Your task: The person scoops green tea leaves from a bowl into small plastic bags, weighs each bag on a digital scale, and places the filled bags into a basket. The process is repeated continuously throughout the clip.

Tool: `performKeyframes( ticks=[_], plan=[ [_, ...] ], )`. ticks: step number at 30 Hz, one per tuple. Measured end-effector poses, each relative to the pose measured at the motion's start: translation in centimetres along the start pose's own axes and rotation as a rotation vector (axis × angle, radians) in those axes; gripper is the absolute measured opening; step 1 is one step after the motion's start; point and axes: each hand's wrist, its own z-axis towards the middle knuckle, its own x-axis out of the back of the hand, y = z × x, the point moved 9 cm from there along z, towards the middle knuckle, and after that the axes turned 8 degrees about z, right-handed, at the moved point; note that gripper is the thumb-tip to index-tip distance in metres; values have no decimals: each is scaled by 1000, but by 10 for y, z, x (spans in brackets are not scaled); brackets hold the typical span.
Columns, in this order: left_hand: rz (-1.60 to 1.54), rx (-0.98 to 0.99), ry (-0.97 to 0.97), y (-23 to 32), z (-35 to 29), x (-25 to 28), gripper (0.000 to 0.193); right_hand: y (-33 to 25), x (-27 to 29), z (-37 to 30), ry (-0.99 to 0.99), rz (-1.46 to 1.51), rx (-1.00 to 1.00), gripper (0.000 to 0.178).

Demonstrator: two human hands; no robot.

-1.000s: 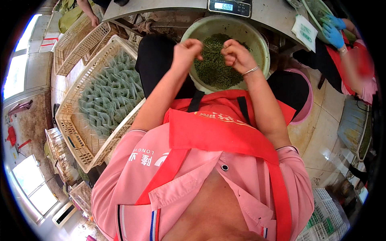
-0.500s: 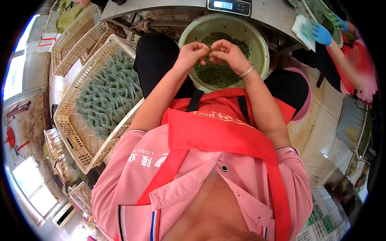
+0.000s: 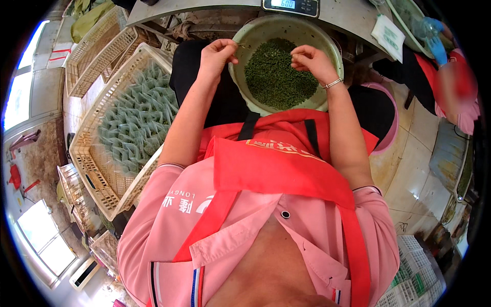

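A large pale green basin [image 3: 332,43] between my knees holds a heap of small green, peppercorn-like grains [image 3: 280,74]. Over its left rim, my left hand [image 3: 217,59] pinches a small thin stem [image 3: 244,47] between thumb and fingertips. My right hand [image 3: 314,62] hovers above the right side of the heap, fingers curled together in a pinch. Whatever those fingertips hold, if anything, is too small to make out. The hands are apart, and neither touches the heap.
At left stands a cream plastic crate [image 3: 84,148] of filled clear bags [image 3: 138,120]. A digital scale [image 3: 291,6] and white plastic bags [image 3: 387,38] lie on the metal table [image 3: 220,5]. A pink tub [image 3: 393,123] is behind my right knee. A blue-gloved co-worker [image 3: 437,48] works at right.
My hands, together over the basin before, have moved apart, the left one to the left rim, the right one rightward. The co-worker's gloved hand has moved off the white bags.
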Motion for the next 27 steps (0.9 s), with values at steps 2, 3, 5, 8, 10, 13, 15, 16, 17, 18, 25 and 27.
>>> performKeyframes(
  ticks=[2, 3, 5, 8, 10, 13, 15, 16, 17, 18, 25, 27],
  plan=[
    [18, 6, -88, 1, -4, -10, 13, -11, -6, 0, -52, -303, 219, 21],
    [20, 11, -122, 2, -9, -21, 13, -17, 0, -1, 55, -380, 258, 26],
    [11, 17, -178, 0, -13, -39, 14, -7, 6, 2, 56, -134, 50, 27],
    [-46, 20, -204, -2, -20, -64, 15, -25, -23, -14, -105, 63, -62, 30],
    [-44, 4, -254, 4, -25, -81, 19, -25, -42, -20, -261, 73, -48, 30],
    [-54, -79, -330, 20, -30, -94, 26, -34, -20, -25, -210, 93, -37, 25],
    [-30, -95, -309, 26, -29, -84, 32, -57, 9, -36, -132, 171, 33, 20],
    [-12, -102, -292, 24, -24, -74, 32, -80, 26, -51, -88, 387, 141, 19],
    [-13, -100, -274, 22, -19, -65, 32, -97, 45, -65, -269, 647, 339, 22],
    [-15, -94, -257, 20, -16, -55, 32, -120, 51, -85, -550, 966, 482, 38],
    [7, -79, -99, 26, 18, 6, 30, -111, 87, -88, -420, 1130, 628, 64],
    [2, -109, -61, 30, 34, 23, 30, -77, 85, -57, -106, 959, 405, 31]
  ],
)
